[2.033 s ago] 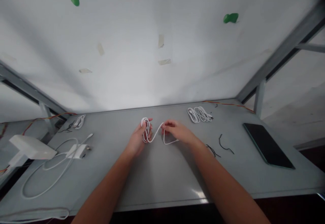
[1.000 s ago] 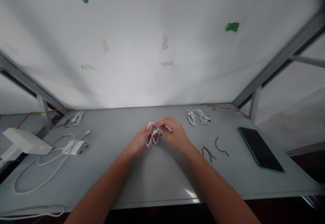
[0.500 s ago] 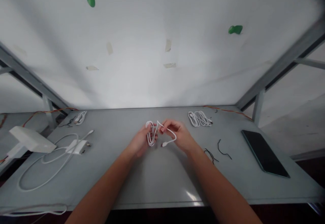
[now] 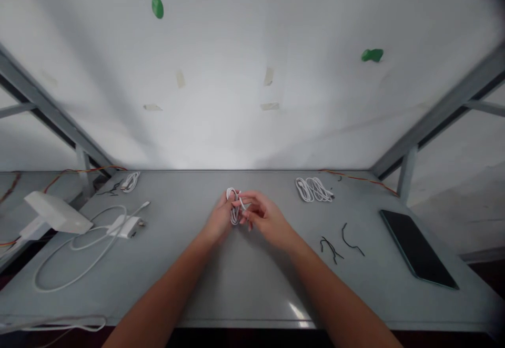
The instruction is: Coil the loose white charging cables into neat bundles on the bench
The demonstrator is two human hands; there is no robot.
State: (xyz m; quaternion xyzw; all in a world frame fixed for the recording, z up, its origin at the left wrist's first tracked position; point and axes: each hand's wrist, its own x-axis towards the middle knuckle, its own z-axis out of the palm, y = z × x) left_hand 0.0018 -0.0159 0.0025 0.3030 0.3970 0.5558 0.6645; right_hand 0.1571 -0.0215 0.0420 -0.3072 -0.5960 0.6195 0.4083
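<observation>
Bright white cable (image 4: 235,207), folded into a narrow bundle of loops, is held between both hands, just above the grey counter (image 4: 244,295). The left grip (image 4: 216,223) is curled closed around the bundle's lower part, with its fingers wrapped up the side. The right grip (image 4: 263,216) comes in just beside it, fingertips pressed together and pinching the strands at the bundle's right edge. Ahead of the right grip and off to its right lies a coiled white cable (image 4: 313,190). Farther right are two short black wires (image 4: 331,249) and a dark tablet (image 4: 417,248). Well left of the left grip sits a white power adapter (image 4: 126,227), with a long white cord (image 4: 74,270) looped beside it and a small white coil (image 4: 131,182) beyond.
</observation>
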